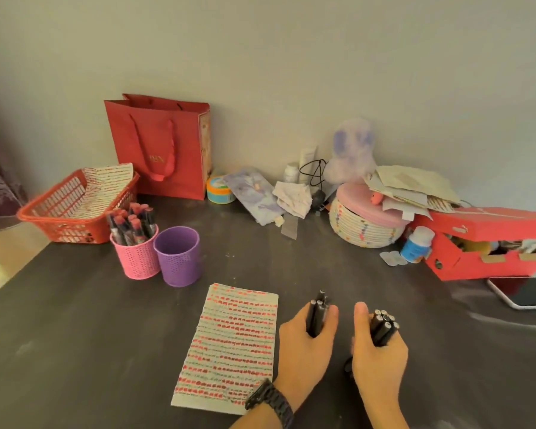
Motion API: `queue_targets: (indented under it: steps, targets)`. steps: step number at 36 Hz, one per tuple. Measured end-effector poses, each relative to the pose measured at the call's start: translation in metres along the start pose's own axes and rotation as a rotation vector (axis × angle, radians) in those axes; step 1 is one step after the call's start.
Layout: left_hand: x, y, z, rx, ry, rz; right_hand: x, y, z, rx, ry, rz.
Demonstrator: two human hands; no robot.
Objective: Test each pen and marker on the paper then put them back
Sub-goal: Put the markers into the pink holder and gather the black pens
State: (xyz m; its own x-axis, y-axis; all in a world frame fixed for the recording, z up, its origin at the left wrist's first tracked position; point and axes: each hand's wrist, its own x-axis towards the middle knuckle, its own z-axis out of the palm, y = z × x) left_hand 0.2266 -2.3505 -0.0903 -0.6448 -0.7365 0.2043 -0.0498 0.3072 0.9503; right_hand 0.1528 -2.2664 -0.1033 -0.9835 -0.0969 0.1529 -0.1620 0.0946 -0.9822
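A sheet of paper (231, 345) covered in rows of red marks lies on the dark table, just left of my hands. My left hand (304, 348) grips a bundle of several black pens (319, 308), ends pointing up and away. My right hand (376, 354) grips a second bundle of black pens (384, 325). A pink cup (136, 258) at the back left holds several red-capped markers (132, 224). Beside it stands a purple cup (178, 258); I see nothing inside it.
A red basket (59, 224) with a marked sheet sits far left, a red gift bag (158, 147) behind it. A woven lidded basket (362, 226), a red box (483, 246), papers and a phone (526, 292) crowd the right side.
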Motion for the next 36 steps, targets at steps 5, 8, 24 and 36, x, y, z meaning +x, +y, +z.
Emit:
queue_targets:
  steps: [5,8,24,36]
  targets:
    - [0.036,0.011,-0.025,-0.2,0.058,-0.085,0.003,-0.02,0.027,0.264,-0.055,0.089]
    - [0.068,0.024,-0.065,-0.321,0.184,-0.111,0.003,-0.048,0.056,0.415,-0.161,0.11]
    - [0.188,-0.01,-0.234,-0.3,0.472,-0.042,0.001,-0.156,0.272,0.758,-0.47,0.332]
    - [0.19,-0.039,-0.224,-0.19,0.397,-0.053,0.001,-0.132,0.331,0.536,-0.437,0.333]
